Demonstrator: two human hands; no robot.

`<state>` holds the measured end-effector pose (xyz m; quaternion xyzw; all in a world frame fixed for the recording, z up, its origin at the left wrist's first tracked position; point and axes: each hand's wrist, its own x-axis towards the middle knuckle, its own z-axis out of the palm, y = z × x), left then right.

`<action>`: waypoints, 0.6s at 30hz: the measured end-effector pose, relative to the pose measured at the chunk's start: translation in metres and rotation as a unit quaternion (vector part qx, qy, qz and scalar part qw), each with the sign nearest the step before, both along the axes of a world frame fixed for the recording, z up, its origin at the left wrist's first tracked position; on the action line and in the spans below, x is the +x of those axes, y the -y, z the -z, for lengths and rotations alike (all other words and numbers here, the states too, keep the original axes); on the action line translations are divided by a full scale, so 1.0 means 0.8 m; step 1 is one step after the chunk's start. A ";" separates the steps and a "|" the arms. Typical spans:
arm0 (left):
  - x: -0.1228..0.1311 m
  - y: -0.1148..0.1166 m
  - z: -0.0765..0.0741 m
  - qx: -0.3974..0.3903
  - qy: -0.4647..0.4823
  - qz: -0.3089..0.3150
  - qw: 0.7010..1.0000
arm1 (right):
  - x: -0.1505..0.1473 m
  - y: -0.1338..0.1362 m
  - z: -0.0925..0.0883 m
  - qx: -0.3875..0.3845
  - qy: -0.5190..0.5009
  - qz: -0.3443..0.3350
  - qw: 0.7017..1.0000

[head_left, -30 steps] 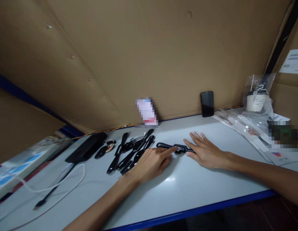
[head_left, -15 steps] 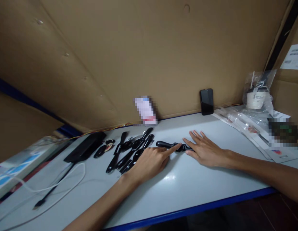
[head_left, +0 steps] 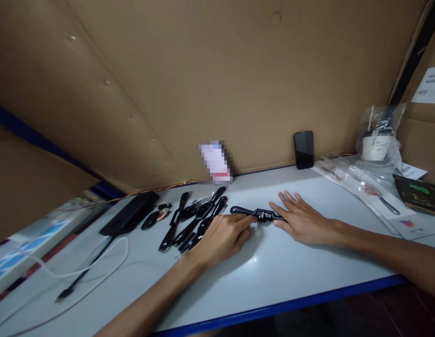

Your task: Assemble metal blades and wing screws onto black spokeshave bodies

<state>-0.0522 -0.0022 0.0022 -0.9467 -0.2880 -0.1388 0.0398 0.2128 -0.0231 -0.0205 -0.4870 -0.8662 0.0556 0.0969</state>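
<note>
A black spokeshave (head_left: pixel 264 215) lies crosswise on the grey tabletop between my hands, its two handles pointing left and right. My left hand (head_left: pixel 226 234) is closed at the inner part of the left handle, fingertips curled down against it. Over the end of the right handle rests my right hand (head_left: pixel 301 217), palm down and fingers spread flat toward the back. Several more black spokeshaves (head_left: pixel 189 220) lie in a loose pile left of my left hand, some with clear plastic around them.
Keys with a ring (head_left: pixel 156 215) and a black box with a cable (head_left: pixel 129 213) lie left. A phone (head_left: pixel 304 150) leans on the cardboard wall (head_left: pixel 238 84). Right are carded plastic packs (head_left: pixel 364 192), a bagged cup (head_left: pixel 376 146) and a dark packet (head_left: pixel 419 193). A white cable (head_left: pixel 124 252) crosses the left.
My left index finger, stretched onto the spokeshave's middle before, has drawn back and curled at the left handle, uncovering the metal centre. My right hand stays spread. The view has shifted slightly.
</note>
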 end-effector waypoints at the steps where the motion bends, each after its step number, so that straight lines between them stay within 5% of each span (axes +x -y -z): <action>1: 0.000 0.001 0.000 -0.014 0.014 0.011 1.000 | 0.000 0.000 -0.001 0.000 -0.002 0.001 1.000; 6: 0.002 0.006 -0.002 -0.031 0.057 0.048 0.997 | 0.000 0.001 -0.003 -0.007 -0.008 0.000 1.000; 10: -0.001 0.003 -0.004 -0.017 0.074 0.021 0.997 | 0.000 0.001 -0.002 -0.005 -0.021 0.000 1.000; 18: 0.000 -0.001 0.001 -0.042 -0.012 0.009 0.999 | 0.000 0.001 -0.002 0.004 -0.020 -0.001 1.000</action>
